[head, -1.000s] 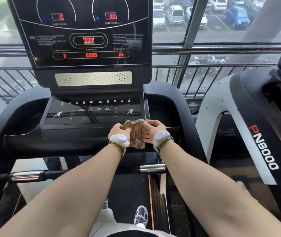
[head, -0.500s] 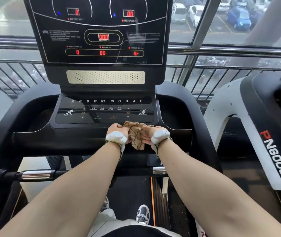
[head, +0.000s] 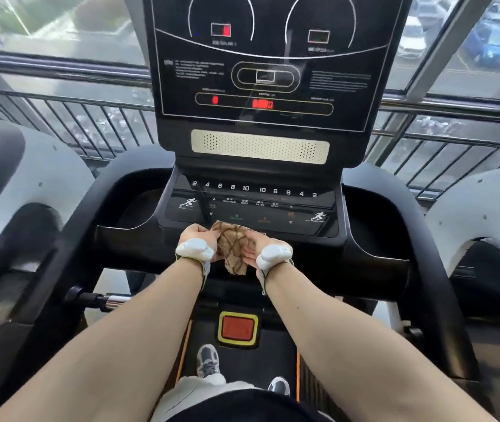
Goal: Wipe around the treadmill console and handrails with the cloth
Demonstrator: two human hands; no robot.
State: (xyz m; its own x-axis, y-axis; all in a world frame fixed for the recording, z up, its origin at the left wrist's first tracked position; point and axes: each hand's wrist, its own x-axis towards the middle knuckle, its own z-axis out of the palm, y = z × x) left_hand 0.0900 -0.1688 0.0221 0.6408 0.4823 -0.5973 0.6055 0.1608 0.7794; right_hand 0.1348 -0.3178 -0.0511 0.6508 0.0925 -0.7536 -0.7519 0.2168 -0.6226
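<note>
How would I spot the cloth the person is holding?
Find the treadmill console, the tall black panel with red digits, and drop to the button strip below it. At the strip's near edge, the left hand and right hand grip a bunched cloth between them. It is the only soft thing there: tan with dark crossing lines.

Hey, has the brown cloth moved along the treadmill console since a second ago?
Cannot tell. Both hands hold the cloth bunched at the console's front edge, below the button panel, as before; only the camera clearly shifted.
</note>
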